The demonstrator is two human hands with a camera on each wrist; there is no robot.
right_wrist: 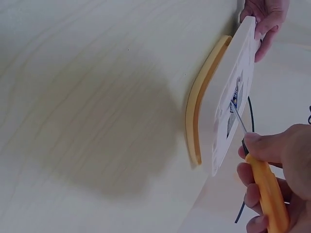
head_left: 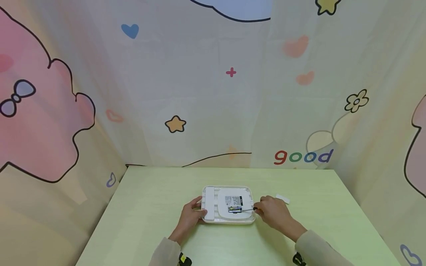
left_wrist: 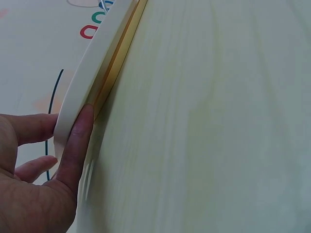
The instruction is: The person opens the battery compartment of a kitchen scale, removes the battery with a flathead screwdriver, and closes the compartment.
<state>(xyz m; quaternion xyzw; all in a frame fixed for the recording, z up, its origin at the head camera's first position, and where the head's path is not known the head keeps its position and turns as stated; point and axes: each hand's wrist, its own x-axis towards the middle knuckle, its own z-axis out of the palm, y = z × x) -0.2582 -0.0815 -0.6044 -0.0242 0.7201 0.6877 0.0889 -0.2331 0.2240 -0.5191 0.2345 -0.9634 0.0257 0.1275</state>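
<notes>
Lying on the table (head_left: 146, 207), between the two hands, is a flat white device (head_left: 222, 207) with its printed label (head_left: 230, 200) facing up. The left hand (head_left: 190, 216) is clamped on the device's left edge, thumb over the top. The right hand (head_left: 274, 212) is closed around an orange-handled screwdriver (right_wrist: 267, 191), its shaft pointing left to the right end of a battery (head_left: 235, 210) in the device; actual tip contact cannot be confirmed. A yellow-brown layer (right_wrist: 193, 126) shows beneath the device. One small white piece (head_left: 283, 198) lies just beyond the right hand.
</notes>
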